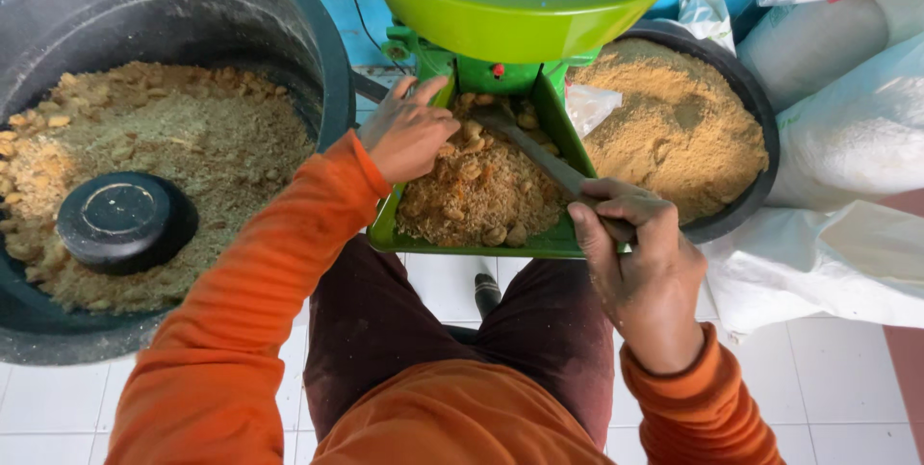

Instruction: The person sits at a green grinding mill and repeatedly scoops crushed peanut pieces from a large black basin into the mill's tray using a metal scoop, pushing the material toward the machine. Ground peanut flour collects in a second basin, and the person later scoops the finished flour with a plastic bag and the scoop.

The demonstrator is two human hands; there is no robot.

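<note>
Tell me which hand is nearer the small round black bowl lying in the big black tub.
Left. The left hand rests at the green tray's left edge, beside the tub holding the black bowl. The right hand grips a flat stick at the tray's far right corner.

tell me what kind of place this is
Likely a small feed or grain milling workspace. A green grinding machine has a chute tray full of coarse crumbly material, black tubs hold ground meal, and white sacks lie on the tiled floor.
</note>
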